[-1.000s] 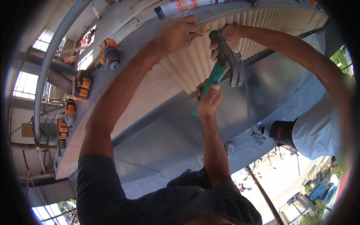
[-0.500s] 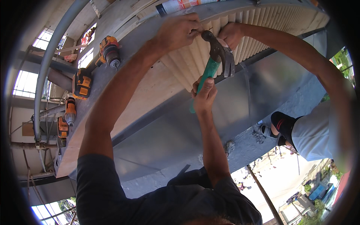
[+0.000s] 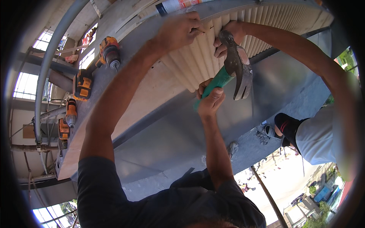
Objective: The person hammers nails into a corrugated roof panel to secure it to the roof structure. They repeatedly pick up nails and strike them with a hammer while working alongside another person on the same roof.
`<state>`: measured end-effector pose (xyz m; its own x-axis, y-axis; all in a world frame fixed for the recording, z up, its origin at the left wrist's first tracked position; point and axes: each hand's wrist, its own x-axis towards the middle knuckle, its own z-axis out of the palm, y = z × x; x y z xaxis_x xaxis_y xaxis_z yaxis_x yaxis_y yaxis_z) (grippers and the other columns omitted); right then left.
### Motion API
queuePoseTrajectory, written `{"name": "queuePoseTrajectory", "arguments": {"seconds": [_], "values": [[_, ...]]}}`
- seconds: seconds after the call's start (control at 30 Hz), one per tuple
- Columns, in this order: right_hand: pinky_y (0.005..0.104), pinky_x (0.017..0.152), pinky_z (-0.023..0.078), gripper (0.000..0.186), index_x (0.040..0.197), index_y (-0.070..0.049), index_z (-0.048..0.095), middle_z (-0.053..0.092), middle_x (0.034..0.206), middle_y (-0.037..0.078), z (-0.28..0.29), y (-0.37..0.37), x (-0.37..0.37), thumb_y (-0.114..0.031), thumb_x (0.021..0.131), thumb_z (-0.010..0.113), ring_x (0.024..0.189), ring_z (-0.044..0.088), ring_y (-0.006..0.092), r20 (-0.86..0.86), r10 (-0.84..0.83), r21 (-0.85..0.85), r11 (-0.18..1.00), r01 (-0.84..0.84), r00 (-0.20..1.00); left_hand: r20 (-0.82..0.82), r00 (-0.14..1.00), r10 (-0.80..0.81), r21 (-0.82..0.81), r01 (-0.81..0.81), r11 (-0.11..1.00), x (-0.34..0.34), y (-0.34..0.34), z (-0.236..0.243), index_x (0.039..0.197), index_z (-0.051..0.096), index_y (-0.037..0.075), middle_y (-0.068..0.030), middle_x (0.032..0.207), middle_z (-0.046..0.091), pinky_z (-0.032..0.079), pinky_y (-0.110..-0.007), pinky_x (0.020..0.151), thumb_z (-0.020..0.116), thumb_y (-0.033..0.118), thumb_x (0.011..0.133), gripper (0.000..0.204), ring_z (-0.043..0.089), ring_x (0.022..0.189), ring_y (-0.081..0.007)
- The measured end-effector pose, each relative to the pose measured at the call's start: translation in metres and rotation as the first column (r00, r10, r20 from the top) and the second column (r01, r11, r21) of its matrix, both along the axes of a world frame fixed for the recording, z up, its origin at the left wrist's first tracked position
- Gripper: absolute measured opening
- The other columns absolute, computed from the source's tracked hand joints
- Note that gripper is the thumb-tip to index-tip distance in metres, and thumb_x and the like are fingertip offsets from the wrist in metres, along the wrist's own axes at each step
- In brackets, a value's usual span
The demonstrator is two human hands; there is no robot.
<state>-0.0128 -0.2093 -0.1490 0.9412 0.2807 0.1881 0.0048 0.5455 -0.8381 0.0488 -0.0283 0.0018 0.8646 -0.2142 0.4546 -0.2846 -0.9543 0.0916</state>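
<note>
My left hand pinches a small thin nail against the ribbed pale wooden strips along the curved top. Below it, my right hand grips the green handle of a claw hammer. The dark steel head sits just right of the nail, apart from it. Behind the hammer head, a co-worker's hand rests on the strips, its fingers partly hidden.
Cordless orange drills lie along the grey ledge at left, with a caulking tube at the back. Below are a sheet-metal face, a co-worker's leg at right and a metal pipe at left.
The hammer head moved left toward the nail, then back rightward, its claw now lower and larger. My left hand shifted slightly upward. The co-worker's foot has shifted since a second ago.
</note>
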Motion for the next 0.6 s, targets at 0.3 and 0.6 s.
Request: {"name": "queuePoseTrajectory", "arguments": {"seconds": [0.3, 0.6], "values": [[0.0301, 0.049, 0.040, 0.075, 0.092, -0.003, 0.051, 0.049, 0.069, 0.006, 0.005, -0.017, -0.007, -0.074, 0.101, 0.032, 0.058, 0.048, 0.0134, -0.038, 0.047, -0.016, 0.999, -0.048, 0.998, -0.064, 0.997, 0.047, 0.037, -0.044, 0.998, 0.000, 0.002, 0.001, 0.105, 0.076, 0.007, -0.0046, 0.096, 0.064, 0.052, -0.036, 0.078, 0.077, 0.012, 0.086, 0.020, 0.064, 0.084, -0.0235], [0.0299, 0.048, 0.040, 0.074, 0.090, -0.003, 0.050, 0.048, 0.070, 0.006, -0.008, 0.000, -0.007, -0.074, 0.101, 0.030, 0.056, 0.048, 0.0138, -0.050, 0.043, -0.067, 0.997, -0.046, 0.998, 0.081, 0.983, 0.165, 0.070, -0.170, 0.983, -0.027, 0.005, -0.003, 0.125, 0.074, 0.018, -0.0038, 0.104, 0.064, 0.051, -0.038, 0.078, 0.076, 0.034, 0.091, 0.037, 0.061, 0.082, -0.0231]]}}
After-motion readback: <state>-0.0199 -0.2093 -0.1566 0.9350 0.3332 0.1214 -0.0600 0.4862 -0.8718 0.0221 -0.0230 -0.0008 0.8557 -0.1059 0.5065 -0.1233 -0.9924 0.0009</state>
